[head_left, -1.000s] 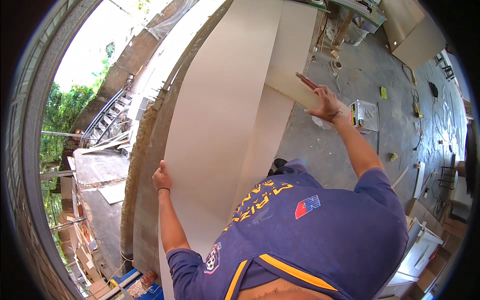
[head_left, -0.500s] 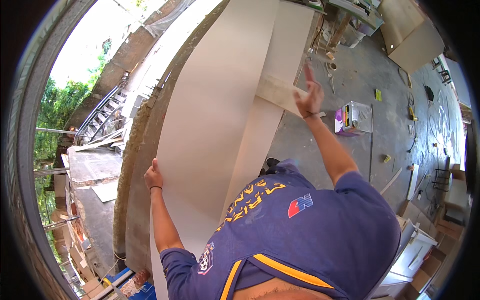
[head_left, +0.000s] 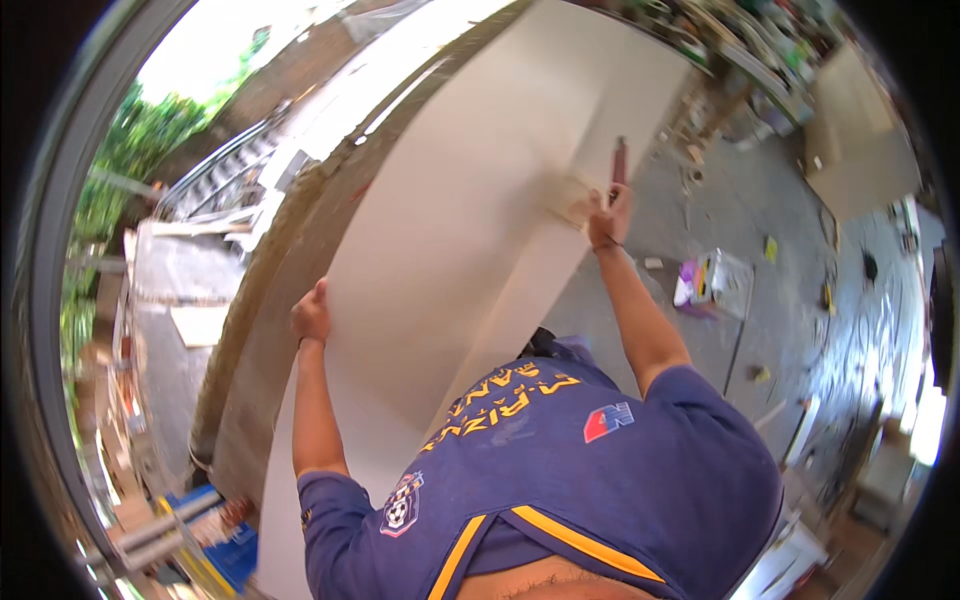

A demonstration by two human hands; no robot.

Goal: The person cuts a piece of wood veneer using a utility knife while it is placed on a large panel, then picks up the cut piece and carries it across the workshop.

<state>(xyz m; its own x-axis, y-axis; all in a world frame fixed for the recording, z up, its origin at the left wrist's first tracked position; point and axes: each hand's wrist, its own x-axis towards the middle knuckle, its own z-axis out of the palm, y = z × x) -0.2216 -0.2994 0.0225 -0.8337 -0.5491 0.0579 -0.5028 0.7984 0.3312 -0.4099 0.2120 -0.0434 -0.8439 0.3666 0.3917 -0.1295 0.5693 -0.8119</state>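
Observation:
A large white panel (head_left: 440, 240) stretches out in front of me. My left hand (head_left: 311, 313) is closed round its left edge, fingers partly hidden. On the far right side, my right hand (head_left: 608, 217) is closed on a slim dark-red handled tool (head_left: 619, 160) that points away from me; its exact kind is too blurred to tell. Beside these fingers, a short pale board (head_left: 566, 198) lies across the raised strip along the panel's right side. Whether the right hand also grips that board cannot be told.
A clear-and-purple square container (head_left: 715, 283) stands on the grey floor (head_left: 690, 340) to the right, among scattered scraps and cables. A big tan box (head_left: 860, 140) stands far right. Along the left run a rough ledge (head_left: 250, 340) and an opening outdoors, with a metal ladder (head_left: 225, 170) beyond.
The view has shifted, and the right hand has moved slightly nearer the panel's middle with the red tool. The short board shows less of its length. My left hand still holds the panel's edge.

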